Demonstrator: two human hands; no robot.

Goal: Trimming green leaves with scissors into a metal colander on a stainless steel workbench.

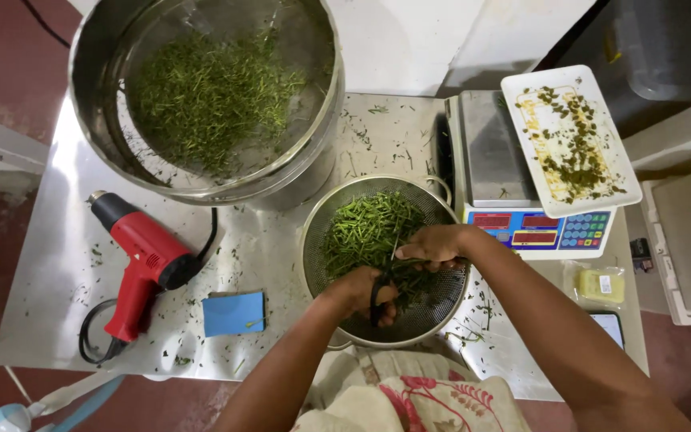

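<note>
The green stems (369, 228) lie in the mesh colander (441, 308) at bench (49, 264) centre. The left hand (359, 290) is closed on black scissors (379, 300); the right hand (435, 244) pinches a bunch of stems. Cutting appears underway (next snip likely needs the bunch held steady). The steel pot (89, 96) holds chopped greens; the white tray (617, 172) holds scraps.

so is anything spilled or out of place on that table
Yes: green clippings are scattered over the steel table, thickest between the big pot and the colander. A red heat gun lies on its side among them.
</note>
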